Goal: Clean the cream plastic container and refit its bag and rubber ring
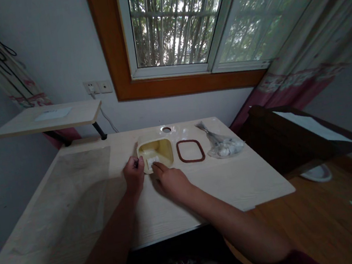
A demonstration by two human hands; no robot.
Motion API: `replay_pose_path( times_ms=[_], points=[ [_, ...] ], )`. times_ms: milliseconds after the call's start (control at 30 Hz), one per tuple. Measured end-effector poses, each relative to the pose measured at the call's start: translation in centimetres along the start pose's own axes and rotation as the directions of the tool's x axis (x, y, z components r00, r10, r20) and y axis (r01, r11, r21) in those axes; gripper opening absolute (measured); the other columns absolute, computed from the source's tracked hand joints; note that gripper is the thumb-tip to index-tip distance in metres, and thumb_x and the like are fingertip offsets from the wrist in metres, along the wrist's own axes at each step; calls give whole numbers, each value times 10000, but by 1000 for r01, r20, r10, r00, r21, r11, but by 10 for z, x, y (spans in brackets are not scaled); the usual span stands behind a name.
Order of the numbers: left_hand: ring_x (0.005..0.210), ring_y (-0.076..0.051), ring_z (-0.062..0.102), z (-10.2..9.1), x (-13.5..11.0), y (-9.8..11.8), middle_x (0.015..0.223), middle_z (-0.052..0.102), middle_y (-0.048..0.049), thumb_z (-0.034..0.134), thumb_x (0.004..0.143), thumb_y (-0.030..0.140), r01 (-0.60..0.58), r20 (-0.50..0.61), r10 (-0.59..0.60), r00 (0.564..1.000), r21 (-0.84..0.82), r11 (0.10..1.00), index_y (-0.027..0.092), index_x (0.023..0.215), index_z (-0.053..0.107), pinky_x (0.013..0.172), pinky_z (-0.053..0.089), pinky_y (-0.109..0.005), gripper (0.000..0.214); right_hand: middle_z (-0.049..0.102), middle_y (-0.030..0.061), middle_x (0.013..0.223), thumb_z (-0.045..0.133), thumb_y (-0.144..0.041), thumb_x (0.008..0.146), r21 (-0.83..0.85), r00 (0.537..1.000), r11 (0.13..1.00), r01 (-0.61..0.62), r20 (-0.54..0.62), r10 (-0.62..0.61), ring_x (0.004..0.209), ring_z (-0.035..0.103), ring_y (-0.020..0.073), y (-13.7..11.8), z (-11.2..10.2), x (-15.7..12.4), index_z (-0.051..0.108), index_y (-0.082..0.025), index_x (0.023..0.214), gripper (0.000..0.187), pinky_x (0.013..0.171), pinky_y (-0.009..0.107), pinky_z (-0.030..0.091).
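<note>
A cream plastic box (161, 148) with rounded corners stands open on the table, its inside turned toward me. My left hand (133, 173) grips its left side, the fingers curled and the thumb at the rim. Something small and dark shows by those fingers; I cannot make out what it is. A small white piece (150, 161), like paper or a tissue, lies against the inside near the front. My right hand (171, 179) reaches over the front rim, its fingertips together at the white piece. To the right lies a reddish-brown rounded square ring (192, 161).
A clear plastic bag (226, 147) with white contents lies near the right edge of the pale table (236, 184). At left rises a shelf (78, 115) on black legs. A clear mat (81, 184) covers part of the left side. Behind is a window (177, 22).
</note>
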State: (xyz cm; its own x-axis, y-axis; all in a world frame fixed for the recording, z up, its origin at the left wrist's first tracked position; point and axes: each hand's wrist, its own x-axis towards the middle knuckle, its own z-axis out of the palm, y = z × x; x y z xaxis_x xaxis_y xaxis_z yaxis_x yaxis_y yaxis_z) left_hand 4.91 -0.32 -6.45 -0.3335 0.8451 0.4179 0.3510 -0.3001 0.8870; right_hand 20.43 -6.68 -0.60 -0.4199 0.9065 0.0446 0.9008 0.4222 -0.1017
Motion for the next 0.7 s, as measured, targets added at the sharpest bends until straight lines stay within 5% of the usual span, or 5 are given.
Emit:
replay_pose_path(
  times_ms=[367,700],
  points=[
    [573,-123,394,6,-5,2,595,423,45,580,867,373,-5,-8,5,1000,24,1000,216,668,454,567,317,-244,283,326,191,1590,351,-234,961,-62,973,974,-217,64,220,931,718,285,16,6,1,344,-162,1519,563,773,446,582],
    [562,-113,407,4,-3,-3,580,434,54,573,864,354,3,-88,4,996,79,997,208,658,451,568,329,-237,280,319,73,1615,404,-306,947,100,998,994,-54,-26,57,1073,678,255,-7,15,5,320,-232,1536,600,848,387,571]
  ],
)
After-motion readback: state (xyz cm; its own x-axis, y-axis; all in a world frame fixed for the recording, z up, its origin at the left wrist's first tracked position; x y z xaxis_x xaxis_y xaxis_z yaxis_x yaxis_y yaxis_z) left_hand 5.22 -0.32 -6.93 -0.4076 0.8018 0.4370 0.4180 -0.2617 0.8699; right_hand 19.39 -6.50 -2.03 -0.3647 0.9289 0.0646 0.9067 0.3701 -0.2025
